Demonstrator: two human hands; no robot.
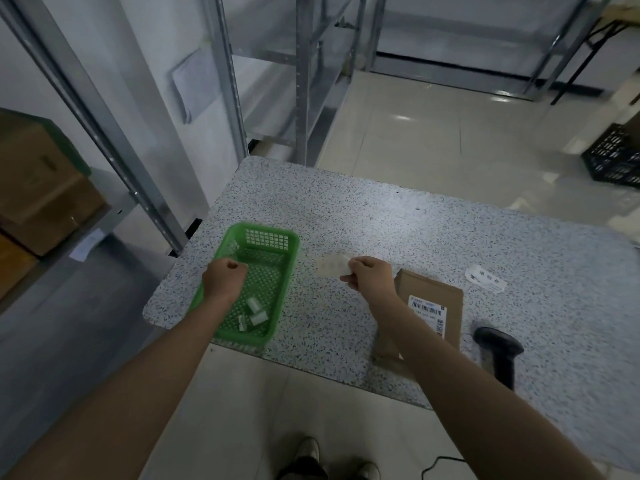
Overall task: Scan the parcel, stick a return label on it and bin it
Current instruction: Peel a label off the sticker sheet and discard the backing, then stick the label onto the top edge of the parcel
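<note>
Our left hand (223,280) hovers curled closed over the green basket (277,237); our right hand (370,277) pinches a label sheet (330,265) beside the parcel (429,303).

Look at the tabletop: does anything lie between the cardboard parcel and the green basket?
Nothing visible does. The speckled table is bare between the parcel and the green basket. The right hand holds a label sheet above that stretch.

A speckled table (398,216) stands on a pale tiled floor (433,133). Tall metal shelves (304,81) stand behind it. On the left, brown cardboard boxes (38,188) sit on a low shelf. A black crate (614,157) rests on the floor far off to the right.
</note>
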